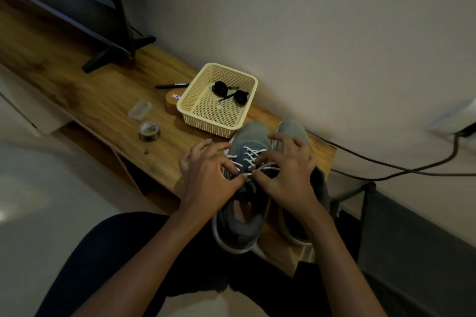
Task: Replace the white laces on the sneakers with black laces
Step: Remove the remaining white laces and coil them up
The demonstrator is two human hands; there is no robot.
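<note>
Nearby, basket [186,99] – black laces [230,92], tape [149,131], marker [172,85].

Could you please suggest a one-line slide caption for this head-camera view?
Both hands, left and right, pick at the white lace on a grey sneaker; black laces wait in the basket.

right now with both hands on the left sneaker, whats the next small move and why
Probably pull the white lace out of the top eyelets: both the left hand and right hand pinch it there, and the black laces wait coiled in the basket.
</note>
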